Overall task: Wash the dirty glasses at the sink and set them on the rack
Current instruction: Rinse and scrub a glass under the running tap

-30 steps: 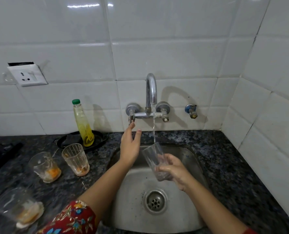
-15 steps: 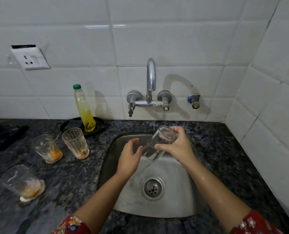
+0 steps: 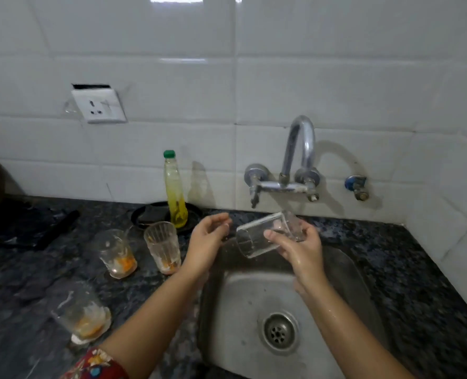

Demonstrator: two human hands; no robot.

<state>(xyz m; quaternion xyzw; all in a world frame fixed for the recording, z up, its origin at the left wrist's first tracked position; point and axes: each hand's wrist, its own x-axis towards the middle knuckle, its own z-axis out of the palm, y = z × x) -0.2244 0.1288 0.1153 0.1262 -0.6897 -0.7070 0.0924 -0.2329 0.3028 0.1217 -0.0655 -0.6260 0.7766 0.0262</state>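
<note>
Currently the right hand (image 3: 302, 251) is clamped round the base end of a clear glass tumbler (image 3: 254, 239), centre right of the frame, over the back edge of the stainless steel sink (image 3: 227, 310) and just below the chrome wall-mounted tap (image 3: 299, 160). Tumbler is tipped nearly onto its side, mouth facing left and slightly down. Left hand (image 3: 206, 242) sits just left of that mouth, fingers loosely curled, gripping nothing; can't tell whether a fingertip touches the rim. Hands are close but not joined. Round metal drain (image 3: 278, 330) shows in the sink floor, lower centre

Left of the sink, on the dark speckled stone table (image 3: 35, 283), three dirty clear glasses stand upright with orange residue in the bottom: a ribbed glass (image 3: 162, 246) nearest the left wrist, a second glass (image 3: 117, 253) just beside it further left, a third glass (image 3: 82, 315) well apart at lower left, blurred, on a pale disc. Behind them, a clear plastic bottle of yellow liquid with a green cap (image 3: 175, 192) stands on a black round dish (image 3: 135, 217) against the white tiled wall (image 3: 336, 91). White wall socket (image 3: 98, 105) upper left, blue-handled valve (image 3: 356, 184) right of the tap
</note>
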